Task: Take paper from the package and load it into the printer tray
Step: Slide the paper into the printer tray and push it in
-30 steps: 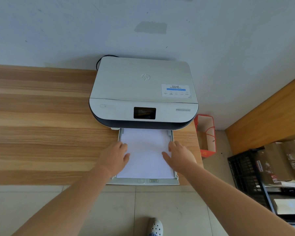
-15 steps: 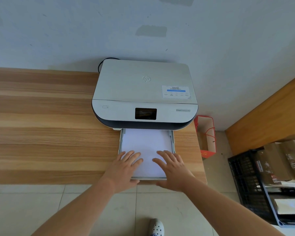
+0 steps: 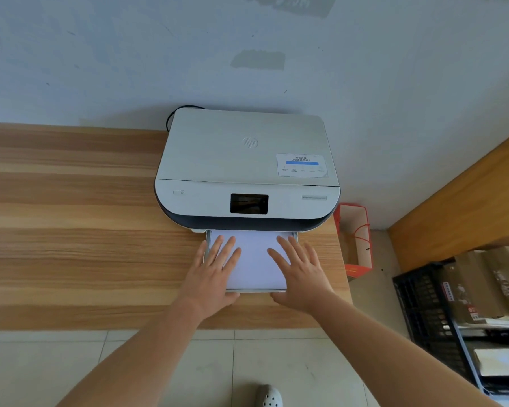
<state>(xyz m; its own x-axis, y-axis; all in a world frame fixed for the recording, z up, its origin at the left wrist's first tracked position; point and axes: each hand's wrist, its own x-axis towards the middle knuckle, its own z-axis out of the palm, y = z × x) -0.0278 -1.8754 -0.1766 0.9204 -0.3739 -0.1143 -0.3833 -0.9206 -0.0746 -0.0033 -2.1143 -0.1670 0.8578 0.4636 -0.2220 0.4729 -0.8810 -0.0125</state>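
A: Surroundings first. What sits around the printer?

B: It's at the far right of a wood-grain worktop, backed against a pale wall. A black cable loops out behind its far left corner. Right of the worktop, on the floor, stands a red paper bag, top open; what's in it I can't make out. Further right, a black crate with brown cardboard boxes packed in it. A wooden panel runs along the right side. One pale clog shows at the near edge, on floor tiles.

A: Anything blocking the tray?

B: Nothing lies on the worktop in front of it. Only the two hands are over it.

A: And the tray itself?

B: Partly out of the printer's front, near end short of the worktop's near edge. White paper lies flat in it, filling it side to side.

A: Hands?

B: Left hand flat, fingers straight and spread, lying on the paper's left half; thumb at the tray's near lip. Right hand the same on the right half. Neither grips anything.

A: The package?

B: Not in view.
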